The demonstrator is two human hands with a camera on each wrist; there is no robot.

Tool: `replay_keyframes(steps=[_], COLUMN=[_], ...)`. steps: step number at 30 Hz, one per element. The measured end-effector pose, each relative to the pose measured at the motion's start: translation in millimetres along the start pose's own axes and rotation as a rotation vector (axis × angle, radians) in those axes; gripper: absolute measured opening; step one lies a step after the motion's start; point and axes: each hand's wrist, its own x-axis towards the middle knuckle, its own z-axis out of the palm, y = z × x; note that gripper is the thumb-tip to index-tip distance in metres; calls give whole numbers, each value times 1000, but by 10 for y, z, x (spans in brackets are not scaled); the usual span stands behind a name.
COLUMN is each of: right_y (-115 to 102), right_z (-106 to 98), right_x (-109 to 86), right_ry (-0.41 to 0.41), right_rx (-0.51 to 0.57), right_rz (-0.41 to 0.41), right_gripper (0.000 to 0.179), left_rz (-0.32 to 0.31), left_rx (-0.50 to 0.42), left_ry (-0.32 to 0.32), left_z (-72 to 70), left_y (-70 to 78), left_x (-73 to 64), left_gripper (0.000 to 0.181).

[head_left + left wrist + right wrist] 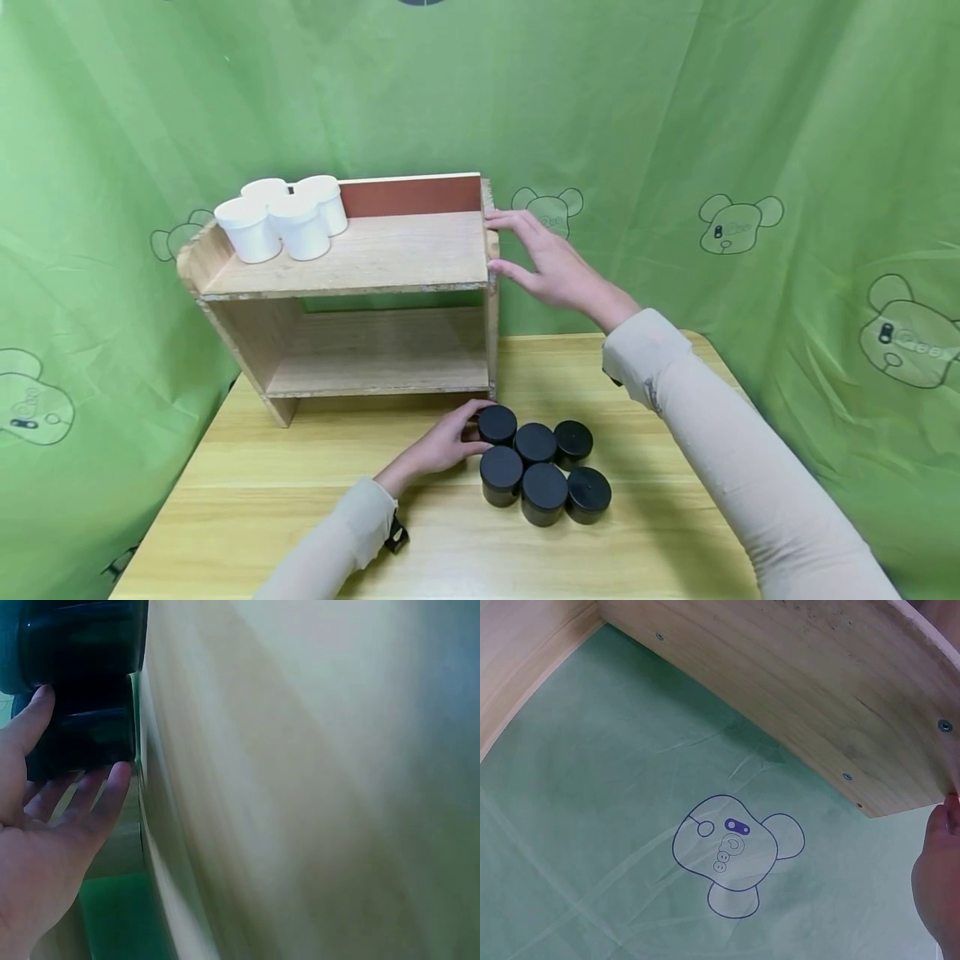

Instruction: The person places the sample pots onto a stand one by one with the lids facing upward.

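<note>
Several black lidded jars [545, 493] stand upright in a close group on the table. My left hand [442, 440] is at the back-left jar [497, 424], its thumb on the near side and its fingers on the far side. In the left wrist view, that dark jar [82, 731] sits between the thumb and the fingers, beside another jar [82, 641]. My right hand [551, 262] touches the right side panel of the wooden shelf [420, 254] with extended fingers. Only part of this hand [939, 877] shows in the right wrist view, beside the panel [802, 697].
Several white lidded tubs [300, 227] are grouped at the left of the shelf's upper board. The two-tier shelf stands at the back of the wooden table [450, 558]. A green curtain [600, 100] with bear-head outlines hangs behind and around the table.
</note>
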Motion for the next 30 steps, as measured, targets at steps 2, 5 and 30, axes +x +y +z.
replay_keyframes(steps=[2, 5, 30], right_y=[-1, -1, -5], right_z=[0, 1, -14], right_x=[1, 5, 4], right_ry=[-1, -1, -9], right_rx=[-2, -1, 4], right_rz=[0, -1, 2], right_gripper=[55, 55, 57], left_rz=[5, 15, 32], left_rx=[-6, -19, -35], left_ry=[6, 17, -59], left_z=[-7, -28, 22], left_y=[6, 10, -31], left_x=[-12, -27, 99], left_gripper=[63, 62, 65])
